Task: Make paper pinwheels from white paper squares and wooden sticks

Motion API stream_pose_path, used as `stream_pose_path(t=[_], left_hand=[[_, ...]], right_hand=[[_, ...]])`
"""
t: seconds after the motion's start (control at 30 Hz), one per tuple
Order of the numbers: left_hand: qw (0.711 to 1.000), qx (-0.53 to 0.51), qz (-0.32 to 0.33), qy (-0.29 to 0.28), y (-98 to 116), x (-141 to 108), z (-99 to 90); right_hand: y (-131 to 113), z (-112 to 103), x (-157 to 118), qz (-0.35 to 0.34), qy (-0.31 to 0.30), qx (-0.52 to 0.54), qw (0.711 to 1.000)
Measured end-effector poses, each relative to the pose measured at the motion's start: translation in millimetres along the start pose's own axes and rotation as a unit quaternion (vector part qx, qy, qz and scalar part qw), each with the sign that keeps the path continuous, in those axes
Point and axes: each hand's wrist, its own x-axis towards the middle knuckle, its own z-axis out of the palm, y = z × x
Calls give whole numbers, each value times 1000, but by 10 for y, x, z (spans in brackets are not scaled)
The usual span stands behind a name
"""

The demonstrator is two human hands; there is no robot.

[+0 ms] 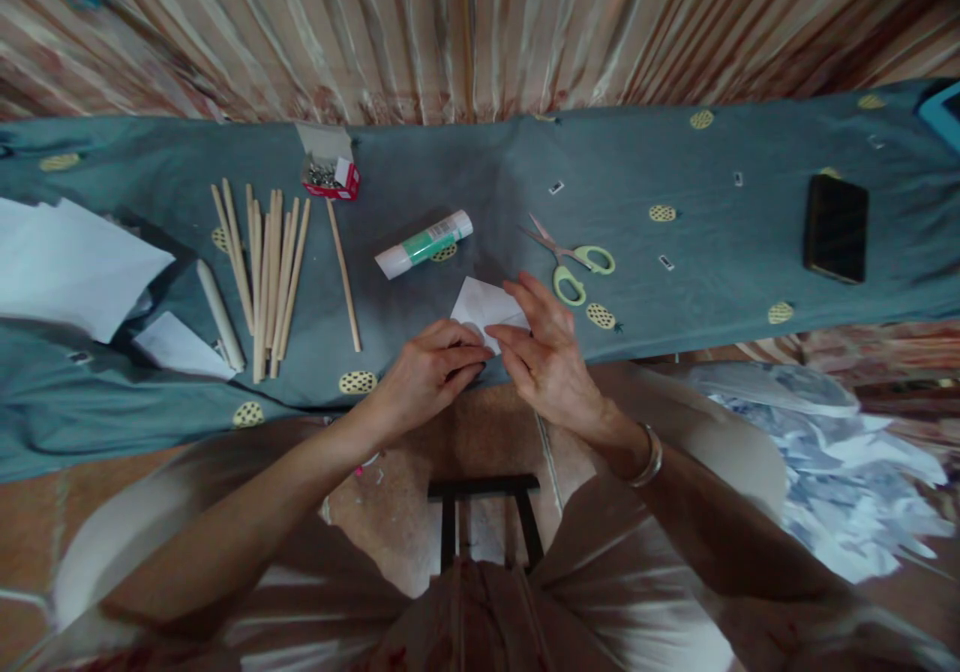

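Note:
A small piece of folded white paper (480, 304) lies at the table's front edge between my hands. My left hand (435, 367) pinches its lower left corner between thumb and fingers. On the paper's right side, my right hand (546, 352) has its fingers curved round the edge, thumb and index finger close together. Just behind the paper is a green and white glue stick (427, 242). Scissors with light green handles (570, 257) lie partly open to the right, near my right fingers.
Several wooden sticks (270, 282), a white pen-like tool (219, 314) and white paper sheets (75, 267) lie left. A red box of metal pieces (331, 180) stands behind. A black phone (837, 228) lies right. Below it, a bag of paper scraps (847, 472) is on the floor.

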Motion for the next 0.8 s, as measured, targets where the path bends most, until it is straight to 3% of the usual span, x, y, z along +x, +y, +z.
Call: stream_pose_path(t=[0.3, 0.5, 0.8], left_hand=[[1000, 3, -8, -5, 3, 17, -9], [1000, 15, -5, -7, 4, 18, -9], [1000, 7, -8, -8, 15, 21, -15]], right_hand=[[-3, -9, 6, -31, -14, -37, 999], [74, -79, 23, 28, 45, -12, 999], [51, -61, 1, 15, 21, -4, 1000]])
